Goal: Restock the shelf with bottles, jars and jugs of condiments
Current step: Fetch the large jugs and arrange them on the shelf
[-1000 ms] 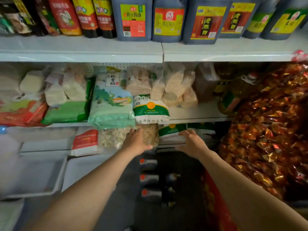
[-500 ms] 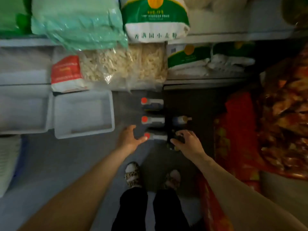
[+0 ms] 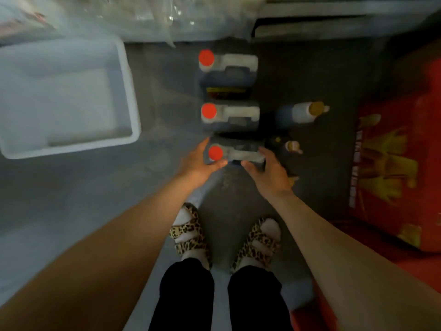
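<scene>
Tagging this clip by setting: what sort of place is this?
Probably a small grocery shop aisle: red-capped jugs lined up on the floor, a red printed carton, and a shelf edge above.

- Bare floor (image 3: 71, 187) lies open left of the jug row (image 3: 229, 111) — up to the white tub (image 3: 128, 91).
- Right of the jugs, two bottles (image 3: 300, 113) crowd the gap.
- A red carton (image 3: 393, 163) walls the floor's right edge.
</scene>
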A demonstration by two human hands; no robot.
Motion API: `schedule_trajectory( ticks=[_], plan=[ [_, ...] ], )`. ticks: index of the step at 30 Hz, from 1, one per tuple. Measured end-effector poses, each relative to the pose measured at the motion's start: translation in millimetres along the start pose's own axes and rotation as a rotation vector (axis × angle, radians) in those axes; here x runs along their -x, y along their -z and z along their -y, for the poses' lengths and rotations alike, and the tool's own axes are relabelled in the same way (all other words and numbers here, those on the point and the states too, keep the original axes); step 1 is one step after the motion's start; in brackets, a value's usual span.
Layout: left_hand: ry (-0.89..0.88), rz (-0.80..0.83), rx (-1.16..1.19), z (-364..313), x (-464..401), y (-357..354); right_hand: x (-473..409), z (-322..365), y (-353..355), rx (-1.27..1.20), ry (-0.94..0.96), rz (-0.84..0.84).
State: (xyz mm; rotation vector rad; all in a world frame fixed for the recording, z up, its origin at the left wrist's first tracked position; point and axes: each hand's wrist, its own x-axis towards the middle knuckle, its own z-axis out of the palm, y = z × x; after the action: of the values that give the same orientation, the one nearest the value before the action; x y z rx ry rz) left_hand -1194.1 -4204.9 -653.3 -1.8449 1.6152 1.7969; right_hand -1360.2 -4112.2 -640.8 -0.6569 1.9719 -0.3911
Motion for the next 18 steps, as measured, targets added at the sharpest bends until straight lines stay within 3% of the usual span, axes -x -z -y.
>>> schedule_trajectory(
  ticks=[9,18],
  plan=[
    [-0.075,0.120,0.124,35.6,-23.7,7.9,-13.7,-16.2,-32.5,-0.124,0.086,-0.113],
    [-0.074,-0.061,0.094,75.2,-30.3,46.4,-35.7,5.3,-55.6,0.028,0.330,-0.098]
  ],
)
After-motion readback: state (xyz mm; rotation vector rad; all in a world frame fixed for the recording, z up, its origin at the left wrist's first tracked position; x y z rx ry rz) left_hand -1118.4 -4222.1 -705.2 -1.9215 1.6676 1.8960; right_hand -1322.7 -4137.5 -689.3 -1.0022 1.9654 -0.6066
